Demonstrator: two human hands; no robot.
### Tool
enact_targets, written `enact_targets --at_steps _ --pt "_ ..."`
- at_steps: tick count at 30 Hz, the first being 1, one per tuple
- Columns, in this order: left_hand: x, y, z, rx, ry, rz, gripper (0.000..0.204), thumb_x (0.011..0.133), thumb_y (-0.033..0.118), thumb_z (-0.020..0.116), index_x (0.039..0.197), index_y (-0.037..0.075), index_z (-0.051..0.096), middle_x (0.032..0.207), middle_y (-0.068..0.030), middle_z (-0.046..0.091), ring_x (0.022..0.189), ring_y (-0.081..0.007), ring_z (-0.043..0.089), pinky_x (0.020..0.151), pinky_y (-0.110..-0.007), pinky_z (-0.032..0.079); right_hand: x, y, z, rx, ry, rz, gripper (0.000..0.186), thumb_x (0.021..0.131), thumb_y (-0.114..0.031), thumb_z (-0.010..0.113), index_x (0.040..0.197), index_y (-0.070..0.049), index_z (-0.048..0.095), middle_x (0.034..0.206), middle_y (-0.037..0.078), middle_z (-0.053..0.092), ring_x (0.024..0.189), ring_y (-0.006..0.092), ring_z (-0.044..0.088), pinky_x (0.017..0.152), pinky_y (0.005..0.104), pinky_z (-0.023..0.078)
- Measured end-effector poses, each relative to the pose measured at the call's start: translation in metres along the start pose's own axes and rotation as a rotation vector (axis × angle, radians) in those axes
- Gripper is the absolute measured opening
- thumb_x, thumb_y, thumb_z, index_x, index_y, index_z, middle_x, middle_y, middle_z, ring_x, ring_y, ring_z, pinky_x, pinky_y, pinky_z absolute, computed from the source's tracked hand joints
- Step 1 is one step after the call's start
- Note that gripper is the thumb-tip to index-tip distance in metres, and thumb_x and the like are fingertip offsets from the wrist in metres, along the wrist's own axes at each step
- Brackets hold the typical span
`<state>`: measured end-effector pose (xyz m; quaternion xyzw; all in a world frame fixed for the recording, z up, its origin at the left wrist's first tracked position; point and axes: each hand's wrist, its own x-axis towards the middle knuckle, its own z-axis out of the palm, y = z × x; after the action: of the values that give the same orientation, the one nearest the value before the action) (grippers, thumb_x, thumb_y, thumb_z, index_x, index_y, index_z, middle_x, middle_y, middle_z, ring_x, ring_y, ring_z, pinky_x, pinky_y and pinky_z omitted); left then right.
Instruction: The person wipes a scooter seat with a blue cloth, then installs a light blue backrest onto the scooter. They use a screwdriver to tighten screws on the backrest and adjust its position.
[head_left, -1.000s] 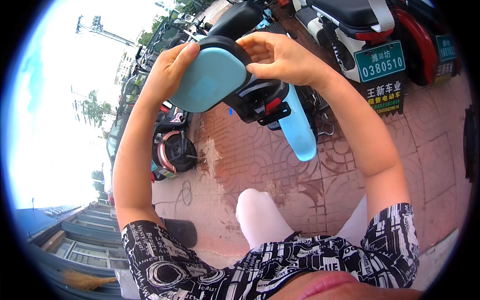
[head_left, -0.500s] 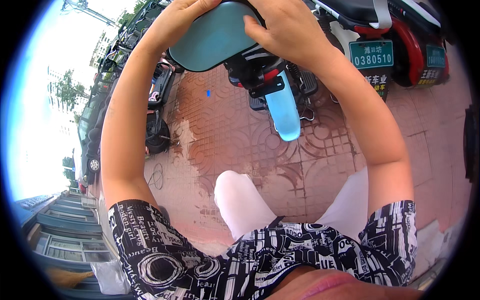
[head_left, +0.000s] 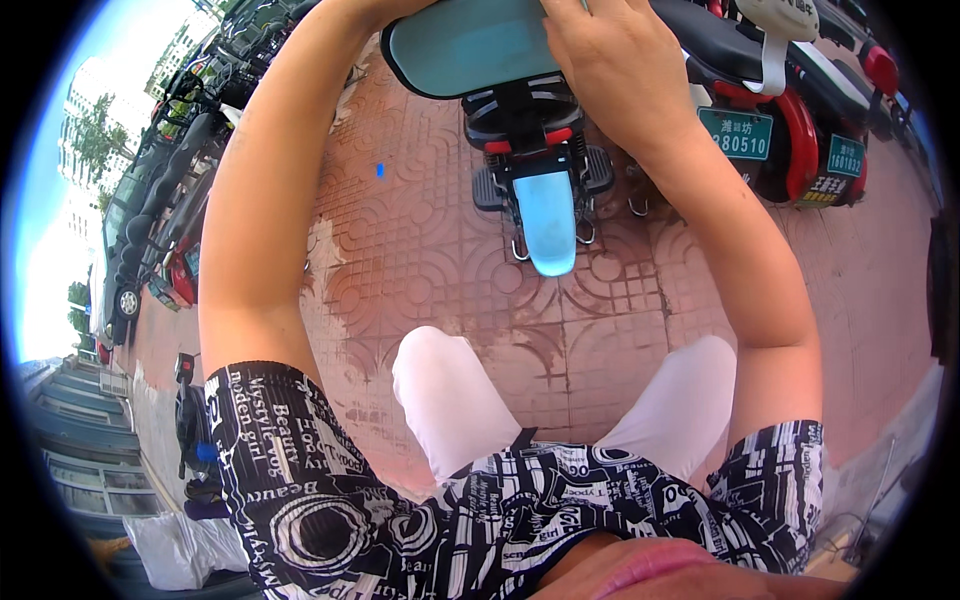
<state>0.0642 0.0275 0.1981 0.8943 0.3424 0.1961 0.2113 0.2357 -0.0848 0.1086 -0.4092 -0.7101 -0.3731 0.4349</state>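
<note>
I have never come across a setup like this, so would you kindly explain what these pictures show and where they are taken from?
No machine is at work here, just a person's two bare hands. A wide fisheye camera worn on the head looks down, so straight edges bend toward the rim. The right hand lies over the right side of a light-blue panel with a black rim. The left hand is by its upper left, mostly cut off, so its grip cannot be judged. Just below the panel in the picture show a scooter's red tail lights and light-blue mudguard. A small blue scrap lies on the reddish paving.
</note>
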Motion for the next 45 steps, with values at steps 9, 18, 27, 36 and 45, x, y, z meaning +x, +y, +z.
enact_targets --at_steps 9,18,27,36,45 --pt "0.0 0.011 0.002 0.095 -0.012 -0.111 0.061 0.09 0.061 0.054 0.094 0.003 0.074 0.083 -0.0081 0.07 0.073 -0.0146 0.064 0.069 -0.03 0.052 0.004 0.009 0.015 0.035 0.038 -0.007 0.034 0.073 -0.005 0.061 0.107 0.0 0.06 0.104 0.012 0.059 0.094 0.0301 0.057 0.079 0.0389 0.05" --pt "0.009 0.004 -0.001 0.032 -0.08 -0.051 0.068 0.087 0.063 0.058 0.094 -0.002 0.073 0.085 -0.0116 0.07 0.075 -0.0162 0.064 0.07 -0.031 0.051 0.021 0.006 0.021 -0.059 0.011 0.023 0.02 0.071 -0.002 0.057 0.09 -0.003 0.057 0.086 0.012 0.055 0.086 0.0319 0.056 0.073 0.0423 0.047" --pt "0.022 -0.001 0.002 0.074 -0.046 -0.125 0.073 0.084 0.066 0.059 0.097 -0.004 0.072 0.093 -0.0143 0.07 0.082 -0.0191 0.064 0.075 -0.034 0.052 0.026 0.007 0.026 -0.058 0.052 0.038 0.018 0.071 0.0 0.055 0.089 -0.004 0.059 0.083 0.013 0.056 0.085 0.0329 0.056 0.073 0.0429 0.046" --pt "0.026 -0.018 0.006 -0.15 -0.075 -0.194 0.064 0.082 0.061 0.066 0.101 0.001 0.074 0.099 -0.0119 0.07 0.084 -0.018 0.065 0.076 -0.033 0.053 0.033 0.029 0.042 0.066 -0.01 0.061 0.013 0.075 -0.008 0.058 0.087 -0.003 0.056 0.083 0.015 0.056 0.083 0.0361 0.054 0.074 0.046 0.044" --pt "0.03 -0.025 -0.004 -0.092 -0.054 -0.167 0.063 0.084 0.061 0.062 0.102 0.002 0.074 0.099 -0.0134 0.07 0.09 -0.0194 0.065 0.079 -0.033 0.051 0.026 0.077 0.075 1.123 -0.463 0.665 0.037 0.093 -0.034 0.056 0.114 -0.004 0.062 0.098 0.007 0.065 0.092 0.0128 0.059 0.083 0.0293 0.046"
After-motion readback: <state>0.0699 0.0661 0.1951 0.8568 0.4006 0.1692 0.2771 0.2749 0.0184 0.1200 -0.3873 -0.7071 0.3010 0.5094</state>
